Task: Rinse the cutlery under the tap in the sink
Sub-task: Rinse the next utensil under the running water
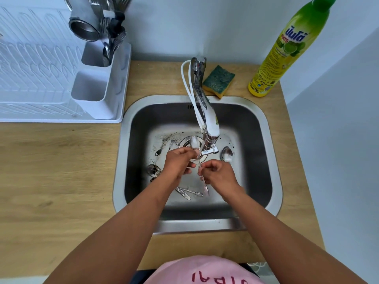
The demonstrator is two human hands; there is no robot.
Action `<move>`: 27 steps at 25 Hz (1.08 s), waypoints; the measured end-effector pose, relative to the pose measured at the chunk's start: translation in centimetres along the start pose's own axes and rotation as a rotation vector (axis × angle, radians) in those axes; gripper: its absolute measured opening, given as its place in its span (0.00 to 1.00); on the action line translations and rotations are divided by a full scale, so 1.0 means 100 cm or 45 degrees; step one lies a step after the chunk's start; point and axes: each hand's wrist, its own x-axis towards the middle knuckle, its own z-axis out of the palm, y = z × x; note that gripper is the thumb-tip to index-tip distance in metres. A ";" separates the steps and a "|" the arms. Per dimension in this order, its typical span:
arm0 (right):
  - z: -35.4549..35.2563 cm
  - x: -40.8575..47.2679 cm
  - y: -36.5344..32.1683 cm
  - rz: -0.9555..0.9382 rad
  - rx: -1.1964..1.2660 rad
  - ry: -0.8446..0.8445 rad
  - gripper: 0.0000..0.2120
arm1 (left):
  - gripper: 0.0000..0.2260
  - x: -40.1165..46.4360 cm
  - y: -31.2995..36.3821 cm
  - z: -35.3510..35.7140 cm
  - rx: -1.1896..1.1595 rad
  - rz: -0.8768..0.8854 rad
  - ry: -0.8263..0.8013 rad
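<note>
Over the steel sink both my hands hold one soapy spoon just beside the tap spout. My left hand grips it near the bowl, which points away from me. My right hand pinches the handle, whose end sticks out below the fingers. On the sink floor lie more spoons: a dirty one at the left, a soapy one at the right, and handles under my wrists.
A white drying rack with a cutlery holder full of forks and spoons stands at the back left. A green-and-yellow sponge lies behind the sink, with a dish soap bottle to its right. Dark crumbs ring the drain.
</note>
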 end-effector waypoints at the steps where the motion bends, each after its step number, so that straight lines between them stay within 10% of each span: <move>1: -0.003 -0.005 0.001 0.015 0.002 0.008 0.03 | 0.06 -0.002 0.000 0.002 0.035 0.022 -0.011; 9: 0.001 -0.044 0.003 -0.303 -0.405 0.177 0.03 | 0.05 -0.018 0.000 0.005 0.357 0.299 -0.017; 27: -0.020 -0.061 -0.017 -0.101 0.195 -0.145 0.08 | 0.09 -0.023 0.023 0.006 0.354 0.352 -0.028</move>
